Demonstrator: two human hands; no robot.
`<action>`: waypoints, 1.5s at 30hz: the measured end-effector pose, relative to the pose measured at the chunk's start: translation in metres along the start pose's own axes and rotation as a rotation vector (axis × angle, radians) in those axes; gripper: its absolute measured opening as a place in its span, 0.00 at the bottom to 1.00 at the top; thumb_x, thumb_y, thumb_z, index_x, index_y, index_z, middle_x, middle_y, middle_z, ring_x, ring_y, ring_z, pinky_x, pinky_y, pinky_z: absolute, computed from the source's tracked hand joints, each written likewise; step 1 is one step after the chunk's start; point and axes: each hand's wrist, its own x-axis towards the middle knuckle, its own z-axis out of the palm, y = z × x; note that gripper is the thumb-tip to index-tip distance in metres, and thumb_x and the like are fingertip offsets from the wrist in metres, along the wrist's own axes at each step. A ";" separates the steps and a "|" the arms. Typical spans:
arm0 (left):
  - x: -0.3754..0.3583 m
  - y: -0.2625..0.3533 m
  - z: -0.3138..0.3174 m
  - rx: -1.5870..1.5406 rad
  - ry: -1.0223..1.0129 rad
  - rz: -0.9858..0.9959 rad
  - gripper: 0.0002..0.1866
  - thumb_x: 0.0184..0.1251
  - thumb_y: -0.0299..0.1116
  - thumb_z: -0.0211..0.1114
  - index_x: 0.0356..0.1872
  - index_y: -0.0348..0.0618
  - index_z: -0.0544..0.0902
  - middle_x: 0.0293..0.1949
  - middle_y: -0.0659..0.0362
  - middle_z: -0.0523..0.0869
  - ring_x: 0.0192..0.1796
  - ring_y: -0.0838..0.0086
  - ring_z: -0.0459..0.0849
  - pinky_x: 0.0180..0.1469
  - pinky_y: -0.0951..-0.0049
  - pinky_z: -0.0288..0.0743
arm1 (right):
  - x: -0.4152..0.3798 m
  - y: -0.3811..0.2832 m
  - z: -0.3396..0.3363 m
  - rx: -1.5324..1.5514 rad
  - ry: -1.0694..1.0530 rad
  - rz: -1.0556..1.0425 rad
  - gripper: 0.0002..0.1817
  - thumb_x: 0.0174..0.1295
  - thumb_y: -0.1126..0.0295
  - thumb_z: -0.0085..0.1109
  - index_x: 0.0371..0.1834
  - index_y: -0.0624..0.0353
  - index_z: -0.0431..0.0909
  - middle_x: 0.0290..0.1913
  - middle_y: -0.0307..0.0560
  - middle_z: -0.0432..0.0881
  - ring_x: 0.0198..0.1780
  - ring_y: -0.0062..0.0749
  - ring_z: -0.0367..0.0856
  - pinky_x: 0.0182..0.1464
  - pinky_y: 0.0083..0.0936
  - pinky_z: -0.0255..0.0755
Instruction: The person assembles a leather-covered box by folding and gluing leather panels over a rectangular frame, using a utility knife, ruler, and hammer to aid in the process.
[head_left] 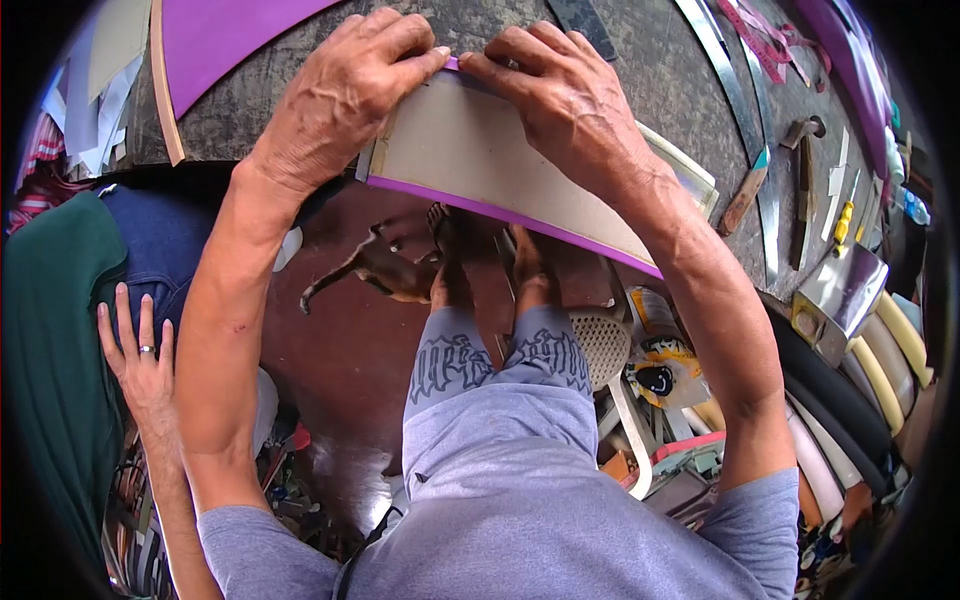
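A beige panel (480,140) with purple edging (520,222) lies at the near edge of the worktable, its lower side reaching over that edge. My left hand (355,95) is closed at the panel's far edge, thumb and fingers pinching a narrow purple strip there. Close beside it, my right hand (555,85) pinches the same far edge with curled fingers. A short purple stretch shows between the two thumbs. The fingertips of both hands are partly hidden.
On the dark worktable (690,150) at right lie a hammer (803,170), a wooden-handled knife (745,190), metal rulers (715,60), a pink tape measure (755,40) and a yellow screwdriver (844,222). Another person's hand (140,350) rests at left. An animal (390,268) lies near my feet.
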 end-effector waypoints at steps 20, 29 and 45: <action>-0.011 -0.014 0.000 -0.088 0.123 -0.239 0.18 0.60 0.28 0.76 0.52 0.40 0.85 0.46 0.56 0.85 0.51 0.62 0.85 0.55 0.65 0.82 | 0.010 0.000 0.011 0.138 0.014 -0.030 0.26 0.62 0.75 0.59 0.65 0.51 0.81 0.50 0.47 0.79 0.56 0.42 0.78 0.60 0.37 0.72; -0.024 0.001 0.013 -0.036 0.267 -0.344 0.11 0.59 0.33 0.77 0.40 0.41 0.89 0.40 0.58 0.83 0.46 0.62 0.83 0.51 0.62 0.79 | 0.011 -0.013 0.005 -0.067 -0.036 -0.055 0.26 0.65 0.70 0.57 0.69 0.53 0.78 0.50 0.43 0.76 0.55 0.35 0.75 0.56 0.32 0.70; -0.022 0.001 0.011 -0.026 0.266 -0.328 0.11 0.58 0.31 0.77 0.40 0.39 0.88 0.40 0.58 0.83 0.45 0.63 0.82 0.49 0.63 0.79 | 0.018 -0.025 0.002 -0.169 -0.105 -0.036 0.31 0.62 0.69 0.59 0.72 0.58 0.72 0.50 0.43 0.75 0.54 0.35 0.75 0.55 0.31 0.70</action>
